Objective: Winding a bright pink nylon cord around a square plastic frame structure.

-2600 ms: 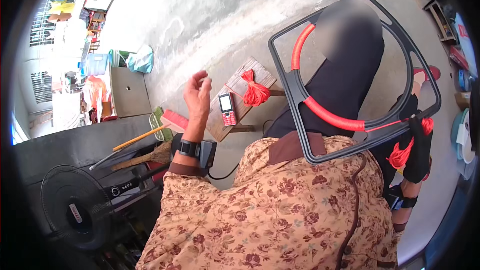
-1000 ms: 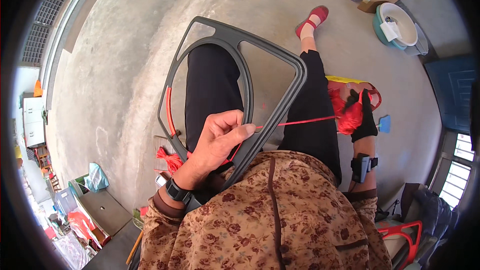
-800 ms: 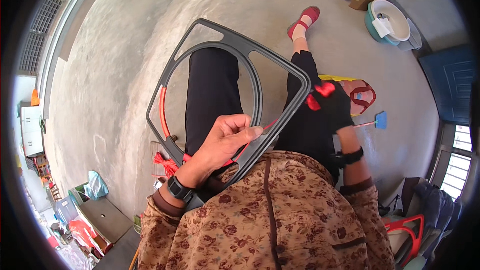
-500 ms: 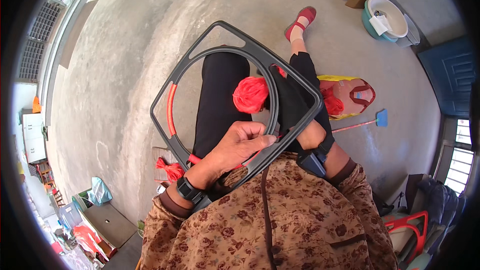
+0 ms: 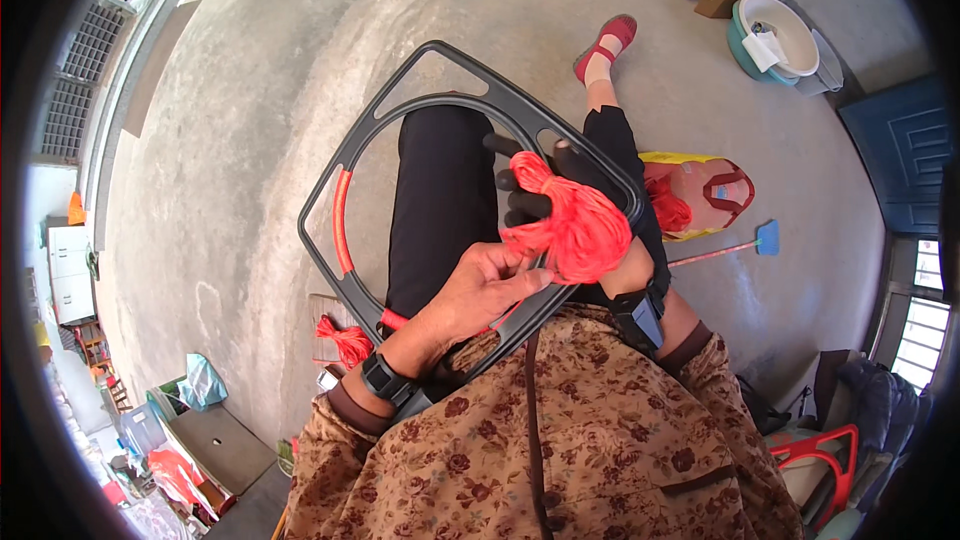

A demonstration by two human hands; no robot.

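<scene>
Red cord bundle (image 5: pixel 572 225) gripped by gloved right hand (image 5: pixel 560 195) over frame (image 5: pixel 345 155)

Brown floral blouse (image 5: pixel 560 440), black trousers (image 5: pixel 440 190) — red shoe (image 5: pixel 606 44).

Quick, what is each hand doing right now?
Left hand: bare, fingers curled, pinching the red cord by the dark frame.
Right hand: in a black glove, closed on the bundle of red cord.

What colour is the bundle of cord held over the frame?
Bright orange-red cord bundle, gripped in the gloved right hand; the head view shows it clearly.
</scene>
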